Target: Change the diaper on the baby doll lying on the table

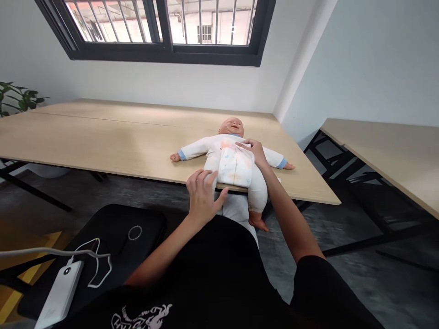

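A baby doll point(213, 146) in a white suit with blue cuffs lies on its back at the table's front edge, arms spread. Its lower legs hang over the edge, and one bare foot shows. A white diaper point(236, 167) with pale coloured prints covers its belly and hips. My right hand point(255, 151) rests on the doll's torso at the diaper's upper side, its fingers stretched out. Beside the doll's leg on the left, my left hand point(203, 194) is open with fingers and thumb apart. Whether its fingertips touch the leg, I cannot tell.
The long wooden table point(103, 141) reaches left along the wall under a barred window point(164, 50). A second table point(387, 141) stands to the right. At lower left, a black chair point(137, 260) carries a white power bank point(60, 292) with a cable. A plant point(22, 98) stands far left.
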`<state>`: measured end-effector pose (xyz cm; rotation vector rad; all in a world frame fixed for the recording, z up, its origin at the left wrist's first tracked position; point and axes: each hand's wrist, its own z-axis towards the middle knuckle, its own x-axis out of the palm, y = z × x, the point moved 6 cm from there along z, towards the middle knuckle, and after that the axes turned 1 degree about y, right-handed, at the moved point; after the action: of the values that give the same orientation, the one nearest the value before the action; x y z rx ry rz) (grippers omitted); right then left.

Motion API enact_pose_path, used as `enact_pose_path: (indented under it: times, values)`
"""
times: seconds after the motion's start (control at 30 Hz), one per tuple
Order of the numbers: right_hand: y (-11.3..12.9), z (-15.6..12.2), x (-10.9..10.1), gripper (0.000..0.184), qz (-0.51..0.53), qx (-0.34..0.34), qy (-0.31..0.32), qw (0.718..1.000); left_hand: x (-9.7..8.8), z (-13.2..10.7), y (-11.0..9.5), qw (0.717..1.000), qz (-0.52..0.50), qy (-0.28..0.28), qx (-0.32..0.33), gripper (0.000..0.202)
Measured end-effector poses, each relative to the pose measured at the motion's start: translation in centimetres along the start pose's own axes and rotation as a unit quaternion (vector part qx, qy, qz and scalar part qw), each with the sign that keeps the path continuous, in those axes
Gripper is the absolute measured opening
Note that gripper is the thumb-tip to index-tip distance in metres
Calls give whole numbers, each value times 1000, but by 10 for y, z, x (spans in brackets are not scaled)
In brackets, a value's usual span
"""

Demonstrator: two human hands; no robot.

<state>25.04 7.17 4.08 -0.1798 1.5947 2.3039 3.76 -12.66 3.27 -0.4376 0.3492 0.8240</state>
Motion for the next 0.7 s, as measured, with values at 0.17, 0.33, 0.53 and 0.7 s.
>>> enact_pose_path:
  times: [0.17,0.33,0.53,0.7]
  values:
    - [-6,-1,-13,31,-102,-29,-116,988,33,50,-31,955,-33,205,213,44]
    - [-9,9,-21,16,-216,-71,-138,964,84,78,-43,886,-48,383,255,45]
    - [-23,4,-40,18,-270,-39,-139,952,110,106,-34,835,-112,497,207,52]
    - [-22,-37,-72,23,-281,-66,-179,941,131,123,-14,816,-117,539,173,60]
